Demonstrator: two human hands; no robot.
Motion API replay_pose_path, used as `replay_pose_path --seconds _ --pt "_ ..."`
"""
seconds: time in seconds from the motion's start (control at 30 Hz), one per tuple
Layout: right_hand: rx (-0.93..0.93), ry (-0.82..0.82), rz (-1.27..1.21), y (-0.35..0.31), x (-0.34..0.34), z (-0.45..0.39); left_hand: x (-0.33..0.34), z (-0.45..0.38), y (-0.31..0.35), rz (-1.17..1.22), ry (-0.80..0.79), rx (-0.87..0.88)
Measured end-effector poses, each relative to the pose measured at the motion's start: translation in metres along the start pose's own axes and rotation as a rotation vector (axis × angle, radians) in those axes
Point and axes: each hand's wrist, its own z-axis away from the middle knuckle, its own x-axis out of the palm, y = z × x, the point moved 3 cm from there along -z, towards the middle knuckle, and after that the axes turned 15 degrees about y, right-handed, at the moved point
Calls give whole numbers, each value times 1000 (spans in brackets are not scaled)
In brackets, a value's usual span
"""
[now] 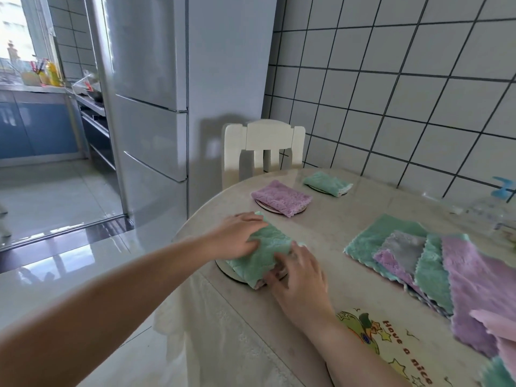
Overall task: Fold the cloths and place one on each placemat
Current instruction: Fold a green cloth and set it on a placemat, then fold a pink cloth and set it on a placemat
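A folded green cloth [262, 254] lies on the nearest round placemat [223, 270] at the table's left edge. My left hand [237, 236] rests flat on its far end, and my right hand [298, 275] touches its near right corner with fingers spread. Farther back, a folded purple cloth [280, 197] covers a second placemat [264, 206], and a folded green cloth [326, 183] covers a third placemat [317, 188]. A pile of unfolded green, purple and grey cloths [435, 263] lies spread at the right.
The round table [335, 233] has a pale cover with a cartoon print near me. A cream chair [264, 146] stands behind it, beside a tall grey fridge [156, 107]. A tiled wall runs along the right, with clear plastic items at the far right edge.
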Motion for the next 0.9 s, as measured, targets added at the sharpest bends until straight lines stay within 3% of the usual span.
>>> replay_pose_path --seconds 0.13,0.3,0.43,0.5,0.63,0.9 --pt "-47 -211 204 8 4 5 26 13 1 -181 -202 -22" --pt "-26 -255 169 6 -4 7 23 12 6 -180 -218 -35" --pt "-22 -181 92 18 -32 16 4 8 48 177 120 -28" --pt "-23 -149 99 30 -52 27 1 9 89 341 203 -34" --pt "13 -19 140 74 -106 54 13 1 169 524 160 45" --pt "238 173 268 192 -217 147 67 2 288 568 74 367"
